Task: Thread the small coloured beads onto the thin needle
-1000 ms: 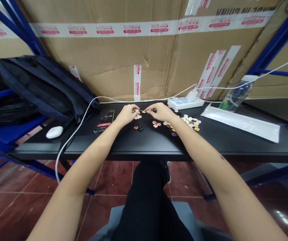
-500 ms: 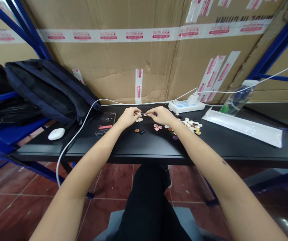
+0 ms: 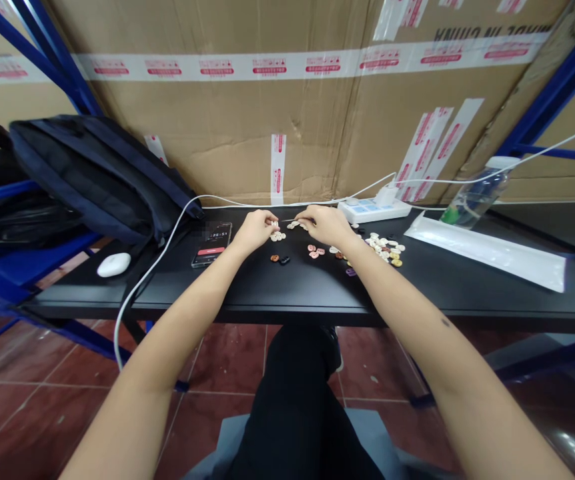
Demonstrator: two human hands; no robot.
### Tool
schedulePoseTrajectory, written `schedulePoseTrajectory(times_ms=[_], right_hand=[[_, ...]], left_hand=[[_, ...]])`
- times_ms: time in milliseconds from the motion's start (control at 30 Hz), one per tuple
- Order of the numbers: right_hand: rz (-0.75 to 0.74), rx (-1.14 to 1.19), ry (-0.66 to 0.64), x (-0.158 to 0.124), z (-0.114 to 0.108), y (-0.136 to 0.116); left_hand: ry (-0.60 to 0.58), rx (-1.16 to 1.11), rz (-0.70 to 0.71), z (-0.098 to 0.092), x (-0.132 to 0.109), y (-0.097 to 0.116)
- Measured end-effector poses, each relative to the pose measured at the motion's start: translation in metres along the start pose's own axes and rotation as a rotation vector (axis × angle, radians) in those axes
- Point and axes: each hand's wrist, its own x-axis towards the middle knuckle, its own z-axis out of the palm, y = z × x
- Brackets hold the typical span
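My left hand [image 3: 256,230] is closed in a pinch on a small white button [image 3: 274,225]. Below its fingertips lie several cream buttons [image 3: 277,236] on the black table [image 3: 262,287]. From my right hand [image 3: 325,225], also closed, a thin metal rod [image 3: 287,221] points left toward the left fingertips. The fingers cover its handle. More cream buttons [image 3: 295,225] lie beside the right fingertips. Nearer the front edge are an orange-brown button [image 3: 274,258], a black button [image 3: 284,260] and several pink buttons [image 3: 313,251].
A mixed pile of buttons [image 3: 380,245] lies by my right forearm. Behind it stands a white power strip [image 3: 375,210], with a white sleeve [image 3: 487,257] and a bottle [image 3: 482,193] farther right. To the left are a phone [image 3: 212,245], a white case [image 3: 114,265], a cable [image 3: 160,257] and a backpack [image 3: 102,173].
My right hand has shifted slightly right and turned, drawing the rod away from the left hand; its blue handle no longer shows. The left hand stays nearly still. The view has tilted slightly.
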Motion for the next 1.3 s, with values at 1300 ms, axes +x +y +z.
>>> schedulePoseTrajectory(times_ms=[1300], right_hand=[[0.173, 0.781, -0.175, 0.01, 0.007, 0.003]], left_hand=[[-0.05, -0.08, 0.34, 0.005, -0.004, 0.005]])
